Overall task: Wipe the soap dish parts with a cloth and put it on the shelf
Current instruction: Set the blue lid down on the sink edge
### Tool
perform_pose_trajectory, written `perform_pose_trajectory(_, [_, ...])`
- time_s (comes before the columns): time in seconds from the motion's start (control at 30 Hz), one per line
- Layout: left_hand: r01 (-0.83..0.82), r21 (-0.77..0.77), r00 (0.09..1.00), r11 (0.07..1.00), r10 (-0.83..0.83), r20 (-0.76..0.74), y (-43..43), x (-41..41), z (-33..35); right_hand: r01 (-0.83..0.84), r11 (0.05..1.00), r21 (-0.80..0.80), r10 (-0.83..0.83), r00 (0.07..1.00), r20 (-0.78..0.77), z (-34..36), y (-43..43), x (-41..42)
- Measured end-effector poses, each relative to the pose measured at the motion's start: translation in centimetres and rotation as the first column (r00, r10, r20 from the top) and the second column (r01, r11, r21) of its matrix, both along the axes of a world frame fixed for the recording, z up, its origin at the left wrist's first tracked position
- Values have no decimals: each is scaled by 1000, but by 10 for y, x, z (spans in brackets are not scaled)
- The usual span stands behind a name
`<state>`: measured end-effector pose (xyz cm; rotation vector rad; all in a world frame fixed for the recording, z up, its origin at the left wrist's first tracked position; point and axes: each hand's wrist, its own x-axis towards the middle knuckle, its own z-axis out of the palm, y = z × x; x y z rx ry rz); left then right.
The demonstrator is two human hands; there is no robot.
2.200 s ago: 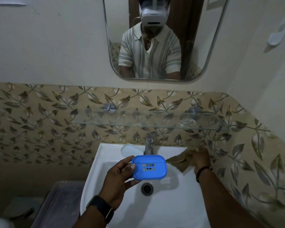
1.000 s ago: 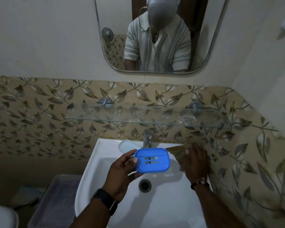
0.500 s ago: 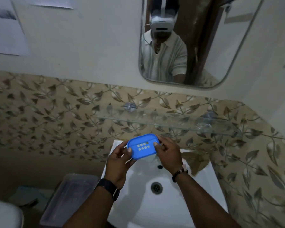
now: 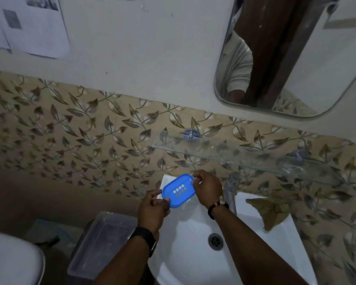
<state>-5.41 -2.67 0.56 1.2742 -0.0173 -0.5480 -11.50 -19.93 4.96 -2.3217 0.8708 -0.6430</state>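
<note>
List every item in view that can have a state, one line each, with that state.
Blue soap dish tray: held at both ends above the sink, drain slots facing up.
Left hand: fingers closed on the tray's near end.
Right hand: fingers closed on the tray's far end.
Brown cloth: set down, crumpled on the sink's right rim.
Glass shelf: no tray on it yet.
Tap: no water running.

White sink (image 4: 193, 262) with a drain (image 4: 215, 240) sits below the fingers, tap (image 4: 230, 192) just right. Mirror (image 4: 296, 58) up right, clear plastic box (image 4: 99, 241) down left.
</note>
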Motion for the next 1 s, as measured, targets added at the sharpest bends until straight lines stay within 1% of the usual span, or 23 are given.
perform_pose_trajectory(0.07, [-3,31,1000,1000,3,-3,-9,9,-8,-33,999,7,34,998,-53,-7,-7,13])
perform_pose_trajectory(0.17, [-9,123,1000,992,8,15,-23,16,-22,-85,996,28,88,988,-127,-19,-17,29])
perform_pose_trajectory(0.23, [16,181,1000,983,-19,15,-30,18,-30,-119,992,50,126,979,-162,-27,-24,38])
perform_pose_trajectory(0.37, [67,239,997,969,-74,20,-44,26,-38,-189,979,73,201,944,-261,-41,-37,50])
perform_pose_trajectory(0.5, [85,262,996,961,-85,-12,-56,32,-42,-228,973,-17,205,903,-377,-55,-48,58])
perform_pose_trajectory(0.67, [63,328,998,943,-65,-5,-62,37,-50,-318,938,-140,199,822,-534,-70,-53,62])
perform_pose_trajectory(0.8, [45,369,998,928,-61,30,-62,39,-53,-323,919,-224,166,836,-523,-74,-51,61])
perform_pose_trajectory(0.9, [-20,408,998,913,-7,64,-62,40,-54,-330,919,-218,180,840,-512,-76,-52,58])
perform_pose_trajectory(1.0, [-71,459,994,886,22,110,-61,37,-54,-304,929,-210,183,873,-453,-78,-52,49])
